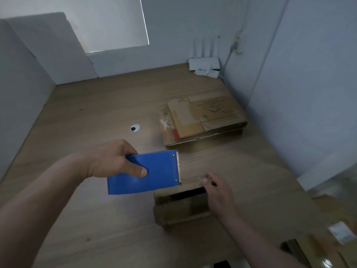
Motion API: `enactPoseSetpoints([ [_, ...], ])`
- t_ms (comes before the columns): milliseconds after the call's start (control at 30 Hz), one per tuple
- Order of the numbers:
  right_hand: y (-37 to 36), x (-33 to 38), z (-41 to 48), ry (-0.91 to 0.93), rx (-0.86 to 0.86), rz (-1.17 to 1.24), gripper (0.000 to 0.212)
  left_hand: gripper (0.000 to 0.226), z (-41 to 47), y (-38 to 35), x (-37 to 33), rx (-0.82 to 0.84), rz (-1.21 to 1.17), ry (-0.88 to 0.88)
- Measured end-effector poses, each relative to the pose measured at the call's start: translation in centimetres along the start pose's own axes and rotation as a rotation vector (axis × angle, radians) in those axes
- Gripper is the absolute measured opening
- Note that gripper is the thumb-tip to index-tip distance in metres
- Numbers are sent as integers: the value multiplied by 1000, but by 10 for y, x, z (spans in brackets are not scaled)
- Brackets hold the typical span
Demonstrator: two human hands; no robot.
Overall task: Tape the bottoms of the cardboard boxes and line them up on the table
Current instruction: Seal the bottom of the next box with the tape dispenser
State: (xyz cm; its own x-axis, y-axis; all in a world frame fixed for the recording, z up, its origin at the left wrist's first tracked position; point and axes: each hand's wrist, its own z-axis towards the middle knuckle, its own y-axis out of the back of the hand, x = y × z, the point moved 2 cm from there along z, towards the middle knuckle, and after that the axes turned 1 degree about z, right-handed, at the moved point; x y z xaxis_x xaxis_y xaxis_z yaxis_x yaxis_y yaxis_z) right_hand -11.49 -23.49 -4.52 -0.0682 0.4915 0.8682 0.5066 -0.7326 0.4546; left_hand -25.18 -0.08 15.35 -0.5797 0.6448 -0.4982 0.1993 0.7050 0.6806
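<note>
Barely begun, I judge: my left hand (114,159) grips the blue tape dispenser (152,173), my right hand (218,192) rests loose-fingered on the still-gaping box (179,207) toward the table's (96,113) front edge, with the flat cartons (202,118) waiting by its right edge.

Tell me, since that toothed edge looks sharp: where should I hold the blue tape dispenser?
Grip the blue tape dispenser by its plain body, coming from the left as the left hand does; the serrated blade lines its right edge.

Dim bluish light; blurred, distorted lower-right corner
</note>
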Motion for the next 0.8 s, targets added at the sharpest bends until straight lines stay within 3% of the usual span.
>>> enactPoseSetpoints([
  [67, 8, 13, -5, 73, -128, 36, 47, 20, 1, 2, -5, 5, -20, -22],
  [133, 16, 29, -11, 197, -225, 128, 36, 29, 3, 4, -8, 6, -35, -36],
  [233, 22, 51, -16, 252, -183, 292, 27, 52, 3, 7, -16, -9, -38, -64],
  [300, 23, 62, -17, 103, -72, 380, 38, 54, 1, 10, -26, -1, -65, -91],
  [367, 23, 66, -15, -159, 72, 383, 49, 52, -3, 14, -36, 11, -89, -115],
  [500, 21, 66, -18, -537, 347, 431, 80, 31, -11, 21, -54, 18, -99, -168],
  [633, 18, 73, -26, -662, 545, 563, 93, 41, -15, 26, -61, 11, -115, -221],
  [800, 12, 85, -26, -699, 619, 812, 81, 52, -19, 23, -63, 15, -98, -245],
])
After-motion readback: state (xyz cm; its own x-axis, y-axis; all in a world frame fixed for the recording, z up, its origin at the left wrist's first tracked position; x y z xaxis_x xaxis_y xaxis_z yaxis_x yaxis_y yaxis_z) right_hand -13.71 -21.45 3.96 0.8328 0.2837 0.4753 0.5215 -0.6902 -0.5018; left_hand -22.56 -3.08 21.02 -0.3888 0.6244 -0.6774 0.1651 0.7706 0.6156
